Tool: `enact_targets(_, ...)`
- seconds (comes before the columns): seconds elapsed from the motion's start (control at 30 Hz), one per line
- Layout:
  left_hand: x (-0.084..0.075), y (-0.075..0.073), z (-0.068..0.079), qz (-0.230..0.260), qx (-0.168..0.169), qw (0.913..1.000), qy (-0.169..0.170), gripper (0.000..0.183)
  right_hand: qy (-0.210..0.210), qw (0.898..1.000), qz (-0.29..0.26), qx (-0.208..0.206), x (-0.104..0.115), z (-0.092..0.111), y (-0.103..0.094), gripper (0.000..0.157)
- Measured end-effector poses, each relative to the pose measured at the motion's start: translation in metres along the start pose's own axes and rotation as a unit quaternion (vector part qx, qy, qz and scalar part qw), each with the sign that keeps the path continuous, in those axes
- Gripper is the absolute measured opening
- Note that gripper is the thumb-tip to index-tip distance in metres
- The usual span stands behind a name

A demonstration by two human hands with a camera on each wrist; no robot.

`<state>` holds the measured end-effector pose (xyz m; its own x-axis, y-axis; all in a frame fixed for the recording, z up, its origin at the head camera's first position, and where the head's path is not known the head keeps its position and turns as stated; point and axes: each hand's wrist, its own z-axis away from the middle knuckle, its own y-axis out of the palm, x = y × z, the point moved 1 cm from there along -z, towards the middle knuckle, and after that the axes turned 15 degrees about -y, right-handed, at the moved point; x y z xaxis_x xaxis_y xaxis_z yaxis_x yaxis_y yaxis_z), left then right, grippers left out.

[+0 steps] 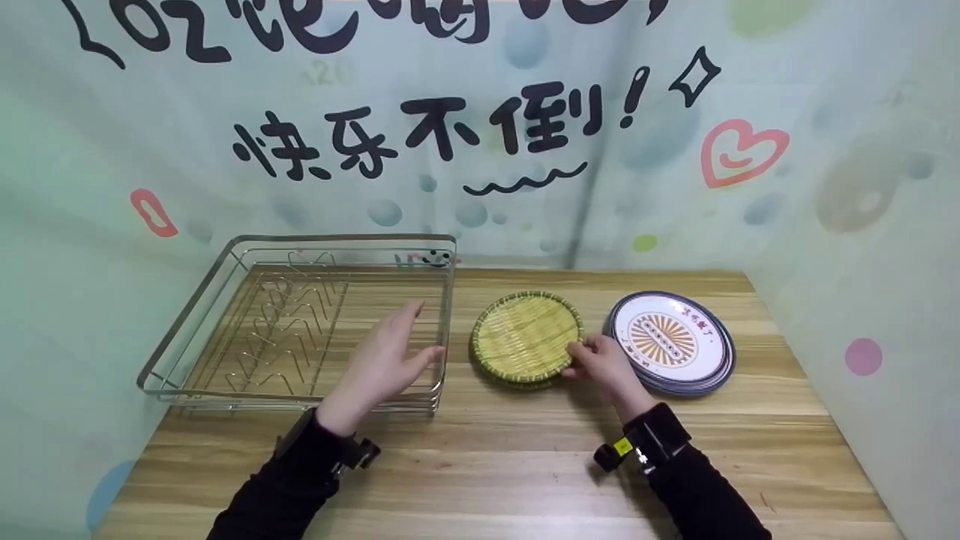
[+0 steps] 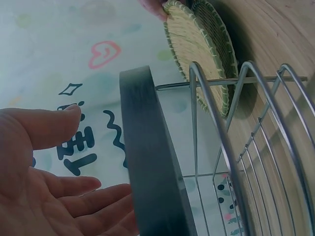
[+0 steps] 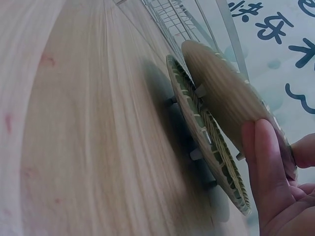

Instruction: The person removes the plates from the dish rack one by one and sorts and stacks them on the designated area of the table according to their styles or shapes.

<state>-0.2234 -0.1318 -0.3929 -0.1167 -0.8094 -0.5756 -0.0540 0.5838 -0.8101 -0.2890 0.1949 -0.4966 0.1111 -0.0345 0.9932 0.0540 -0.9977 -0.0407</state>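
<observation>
My right hand [image 1: 606, 371] pinches the right edge of a round woven bamboo tray [image 1: 527, 335], thumb above and fingers beneath. Seen from the right wrist, this upper tray [image 3: 224, 86] is tilted up, with a gap between it and a second bamboo tray [image 3: 205, 132]. That lower tray has small feet on its underside. My left hand [image 1: 381, 361] is held over the right part of a wire dish rack [image 1: 341, 238], thumb and fingers spread with nothing between them. In the left wrist view the left hand [image 2: 64, 196] appears beside the rack's flat metal rim [image 2: 155, 162].
A stack of white plates [image 1: 667, 339] with dark blue rims stands to the right of the trays, close to my right hand. Bent wire dividers [image 1: 281, 330] line the rack's left half. A printed cloth backdrop [image 1: 450, 217] rises behind the wooden table [image 1: 510, 480].
</observation>
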Motion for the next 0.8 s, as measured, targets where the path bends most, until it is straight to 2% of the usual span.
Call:
enact_targets(0.17,0.0033,-0.0013,0.0016,-0.005,0.005,0.9999,-0.015,0.077,-0.006,1.000,-0.003,0.010,-0.0004,-0.0003,-0.0006,0.020)
enact_targets(0.37,0.0065,-0.0024,0.0035,-0.010,0.006,0.9998,-0.017,0.077,-0.004,1.000,-0.004,0.011,-0.0019,-0.0016,-0.0009,0.019)
enact_targets(0.57,0.0059,-0.0056,0.0069,-0.006,-0.001,0.9999,-0.011,0.077,-0.001,1.000,0.019,0.013,-0.0040,-0.0032,-0.0015,0.018)
enact_targets(0.8,0.0094,-0.0078,0.0090,-0.007,-0.002,0.9999,-0.016,0.077,-0.011,0.998,0.046,0.035,-0.0025,0.0004,-0.0028,0.018)
